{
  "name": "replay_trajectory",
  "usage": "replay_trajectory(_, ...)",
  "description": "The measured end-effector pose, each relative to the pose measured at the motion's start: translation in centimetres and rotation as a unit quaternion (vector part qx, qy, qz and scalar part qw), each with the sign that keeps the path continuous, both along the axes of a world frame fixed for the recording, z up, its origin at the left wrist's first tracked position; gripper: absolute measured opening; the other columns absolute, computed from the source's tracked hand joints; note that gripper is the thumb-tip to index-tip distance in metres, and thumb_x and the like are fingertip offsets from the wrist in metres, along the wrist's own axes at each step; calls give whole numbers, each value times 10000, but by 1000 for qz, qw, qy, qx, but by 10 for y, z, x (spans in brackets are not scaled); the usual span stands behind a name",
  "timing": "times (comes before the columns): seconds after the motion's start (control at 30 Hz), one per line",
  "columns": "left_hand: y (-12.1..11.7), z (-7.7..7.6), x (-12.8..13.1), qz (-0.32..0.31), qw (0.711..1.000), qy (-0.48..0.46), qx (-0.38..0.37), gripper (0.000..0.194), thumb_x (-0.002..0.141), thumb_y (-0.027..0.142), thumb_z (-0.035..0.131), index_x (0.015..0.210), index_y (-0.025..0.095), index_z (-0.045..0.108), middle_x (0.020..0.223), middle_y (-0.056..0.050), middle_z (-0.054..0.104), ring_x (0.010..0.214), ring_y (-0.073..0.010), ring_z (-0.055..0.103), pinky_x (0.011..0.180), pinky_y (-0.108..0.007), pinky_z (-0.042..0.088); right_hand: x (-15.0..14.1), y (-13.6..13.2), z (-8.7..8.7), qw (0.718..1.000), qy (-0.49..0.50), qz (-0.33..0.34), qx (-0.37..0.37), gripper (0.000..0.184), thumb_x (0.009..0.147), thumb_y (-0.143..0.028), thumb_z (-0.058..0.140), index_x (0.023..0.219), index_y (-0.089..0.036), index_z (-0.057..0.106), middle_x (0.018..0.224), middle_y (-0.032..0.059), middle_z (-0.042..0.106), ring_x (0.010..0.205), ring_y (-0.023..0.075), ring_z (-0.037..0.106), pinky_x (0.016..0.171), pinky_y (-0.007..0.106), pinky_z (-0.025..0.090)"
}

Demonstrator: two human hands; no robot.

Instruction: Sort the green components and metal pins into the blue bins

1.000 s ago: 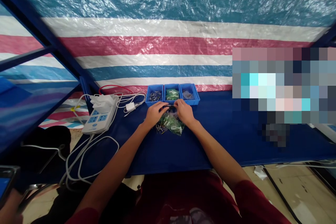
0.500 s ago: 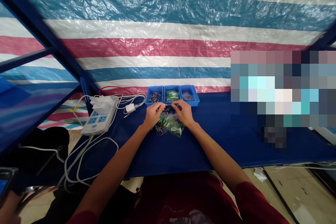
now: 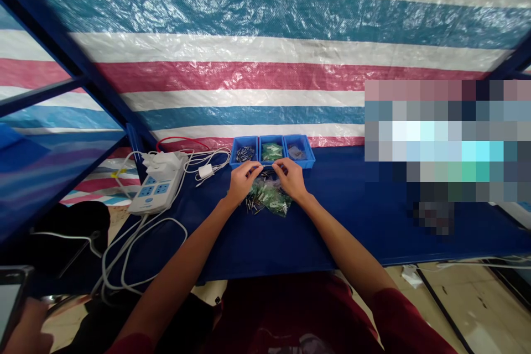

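Observation:
My left hand [image 3: 241, 181] is closed in a pinch on one end of a thin, light, rod-like piece [image 3: 267, 165]. At the other end of that piece are the pinched fingertips of my right hand [image 3: 292, 178]. It is too small to tell its exact kind. Beneath my hands, on the blue table [image 3: 265, 249], lies a pile of small green plastic packets [image 3: 276, 202] and dark, thin metal pieces [image 3: 253, 206]. Just beyond my fingers stand three joined blue bins: the left bin [image 3: 233, 156] has thin metal pieces, the middle bin [image 3: 272, 138] green packets, the right bin [image 3: 309, 146] clear packets.
A white power strip [image 3: 154, 191] with plugged-in adapters and loose white cables [image 3: 124, 249] occupies the table's left side. A white charger [image 3: 205, 171] lies nearby. At bottom left, another person's hand [image 3: 31, 326] holds a phone [image 3: 10, 298]. The right side is partly pixelated.
My hands stay almost in place, with only slight finger movement around the thin piece. At lower left, the other person's hand and phone have shifted, and the phone's screen looks lighter.

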State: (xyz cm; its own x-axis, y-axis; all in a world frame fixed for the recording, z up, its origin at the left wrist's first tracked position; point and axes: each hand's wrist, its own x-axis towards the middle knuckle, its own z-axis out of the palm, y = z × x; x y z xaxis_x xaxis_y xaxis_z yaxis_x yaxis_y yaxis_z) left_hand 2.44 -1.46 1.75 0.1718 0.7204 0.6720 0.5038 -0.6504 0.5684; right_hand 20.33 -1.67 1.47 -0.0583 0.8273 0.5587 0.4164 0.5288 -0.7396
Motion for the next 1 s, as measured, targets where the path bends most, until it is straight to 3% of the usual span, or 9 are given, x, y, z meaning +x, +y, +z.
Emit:
replay_trajectory(0.2,-1,1,-1,-16,1000,13,-13,273,929,366,526,800,166,660,767,-26,660,573,-96,512,566,-223,424,0,-1,2,1000,11,14,-1,285,908,-430,499,903,-190,652,839,53,668,645,153,569,629,276,462)
replay_trajectory(0.37,-1,2,-1,-19,1000,9,-24,292,930,370,518,797,168,682,719,-25,661,589,-108,549,572,-224,441,0,-2,3,1000,-1,8,10,310,917,-443,487,849,-190,651,823,57,657,645,155,560,620,275,456)
replay_trajectory(0.6,-2,0,1,2,999,-46,-24,242,881,380,598,934,186,731,808,-37,711,534,-99,551,561,-241,465,0,-4,7,999,-32,22,18,383,945,-476,433,808,-187,645,783,54,630,658,156,545,648,274,446)
replay_trajectory(0.8,-4,2,2,15,994,-110,-13,197,847,350,641,843,169,719,811,-40,703,576,-110,600,565,-240,491,-1,-3,1,999,-40,29,7,393,948,-469,424,822,-183,663,735,44,649,646,161,568,643,268,432)
replay_trajectory(1.0,-6,0,3,3,986,-152,-68,186,864,337,588,856,160,644,876,-64,723,685,-150,684,629,-262,555,0,-1,-1,1000,-24,-7,2,383,949,-448,414,913,-179,684,717,40,671,609,169,586,631,275,436)
